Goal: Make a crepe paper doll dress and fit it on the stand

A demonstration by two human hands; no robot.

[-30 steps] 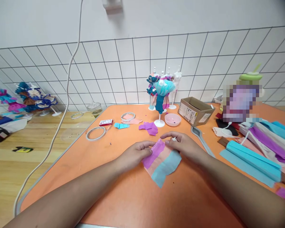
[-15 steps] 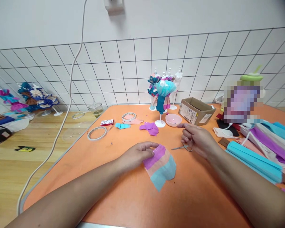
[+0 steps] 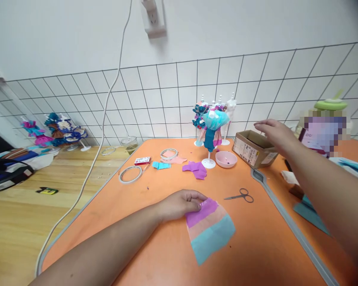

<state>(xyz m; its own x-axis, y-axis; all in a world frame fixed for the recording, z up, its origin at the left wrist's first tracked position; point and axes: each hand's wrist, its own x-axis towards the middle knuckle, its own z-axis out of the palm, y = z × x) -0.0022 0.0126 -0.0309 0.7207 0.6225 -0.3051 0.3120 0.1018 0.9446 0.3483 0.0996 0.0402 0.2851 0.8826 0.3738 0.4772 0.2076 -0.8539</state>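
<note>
Left hand: pinching a striped sheet, purple, peach and blue, at its purple edge. Right hand: fingers outstretched, raised near an open cardboard box. Orange table: one pair of scissors, lying flat; one pink bowl, beside the box; one purple scrap; one blue scrap; one upright mannequin, dressed in blue.

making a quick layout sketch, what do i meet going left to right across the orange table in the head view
Nearer tape roll, small blue scrap, left hand, purple-peach-blue striped sheet, scissors, right hand, green cup lid.
</note>
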